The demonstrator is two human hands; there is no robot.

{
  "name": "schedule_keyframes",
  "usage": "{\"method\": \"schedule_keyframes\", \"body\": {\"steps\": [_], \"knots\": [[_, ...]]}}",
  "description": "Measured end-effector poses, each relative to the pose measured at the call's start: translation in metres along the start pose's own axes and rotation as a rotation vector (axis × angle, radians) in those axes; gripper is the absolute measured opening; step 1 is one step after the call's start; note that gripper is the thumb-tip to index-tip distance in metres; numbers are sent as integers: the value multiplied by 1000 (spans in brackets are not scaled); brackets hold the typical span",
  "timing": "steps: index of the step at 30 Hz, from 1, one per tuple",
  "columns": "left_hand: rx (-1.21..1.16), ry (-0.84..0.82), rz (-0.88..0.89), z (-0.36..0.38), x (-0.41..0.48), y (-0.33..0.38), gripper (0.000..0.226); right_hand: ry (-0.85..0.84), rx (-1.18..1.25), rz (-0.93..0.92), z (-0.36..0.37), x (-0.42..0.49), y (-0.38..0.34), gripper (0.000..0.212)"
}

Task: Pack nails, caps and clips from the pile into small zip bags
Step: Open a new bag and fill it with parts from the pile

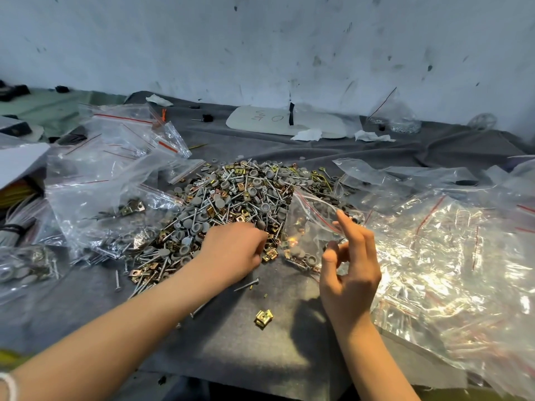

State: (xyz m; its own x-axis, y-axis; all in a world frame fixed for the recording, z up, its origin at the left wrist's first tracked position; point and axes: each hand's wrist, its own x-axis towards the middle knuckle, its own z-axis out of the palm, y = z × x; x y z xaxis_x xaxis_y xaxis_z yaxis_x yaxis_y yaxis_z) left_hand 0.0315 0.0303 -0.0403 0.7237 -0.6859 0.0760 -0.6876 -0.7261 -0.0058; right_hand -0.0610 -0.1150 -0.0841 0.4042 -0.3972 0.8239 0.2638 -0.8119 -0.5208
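Grey cloth bench (260,342): left hand (234,253), fingers curled, grasp hidden, digs the pile of steel nails, grey caps and brass clips (231,192); right hand (351,273) pinches a small clear zip bag (307,224) open alongside, ready for filling.

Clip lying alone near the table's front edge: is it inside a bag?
No, the clip lies alone and uncovered on the grey cloth.

View: one wide-angle camera, worn on the head.
Facing: forward and down over the table (260,342); wall (260,39) fills the upper frame.
Nearness: close, with the pile (231,195) at frame centre within arm's reach.
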Motion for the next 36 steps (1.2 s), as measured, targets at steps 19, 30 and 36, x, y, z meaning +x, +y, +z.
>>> {"method": "schedule_keyframes", "body": {"steps": [19,30,36], "knots": [[-589,487,90,-64,10,17,9,-6,-7,-22,-2,-1,0,38],[-105,-152,9,0,-11,-30,18,9,-4,-4,0,-1,0,38],[-22,-74,28,8,-10,-23,19,14,-3,3,-1,0,-1,39]]}}
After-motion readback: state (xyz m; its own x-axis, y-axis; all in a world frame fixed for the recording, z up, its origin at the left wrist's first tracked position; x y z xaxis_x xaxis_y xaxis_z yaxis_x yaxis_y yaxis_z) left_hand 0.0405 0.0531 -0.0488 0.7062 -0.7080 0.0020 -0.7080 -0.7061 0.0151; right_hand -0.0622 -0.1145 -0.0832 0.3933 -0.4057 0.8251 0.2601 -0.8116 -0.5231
